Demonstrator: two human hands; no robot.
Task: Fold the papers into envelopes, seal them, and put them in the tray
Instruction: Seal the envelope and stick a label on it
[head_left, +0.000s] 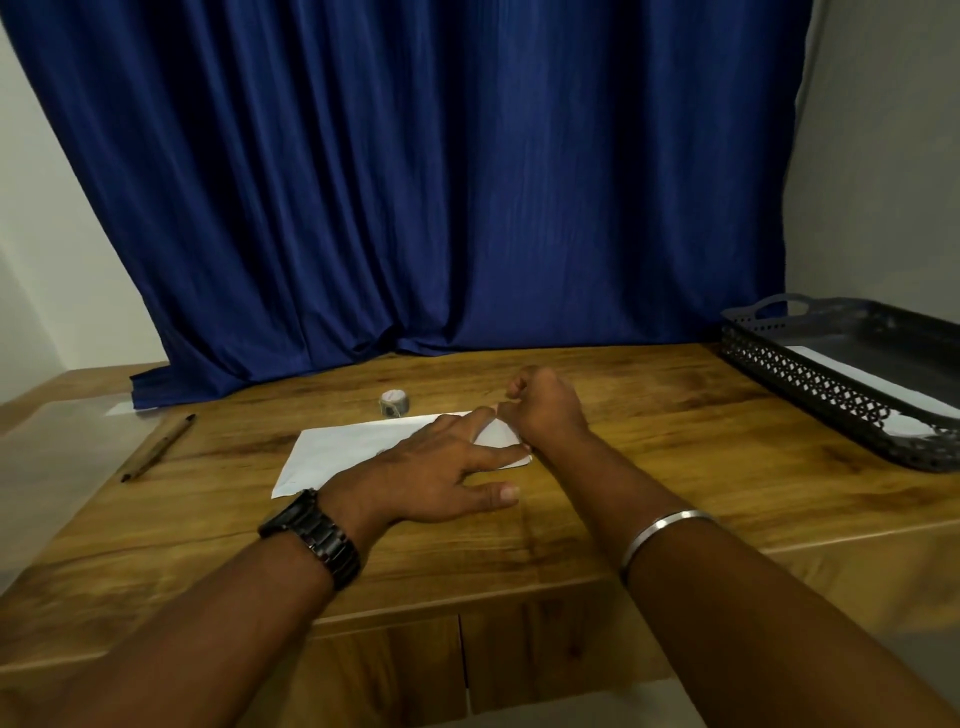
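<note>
Pressing with spread fingers, the left hand (441, 467) pins the paper (353, 447) on the table (675, 447); the right hand (545, 410) curls at its folded corner, grip unclear. If the pinning slackens, the paper may slide and crease crooked.

Black metal link-band watch (310, 538) on wrist just behind left hand (436, 475); plain silver bangle (655, 532) farther up forearm from right hand (545, 405).

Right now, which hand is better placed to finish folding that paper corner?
Probably the right. The right hand grips the folded corner of the paper, while the left hand lies flat, pinning the sheet.
</note>
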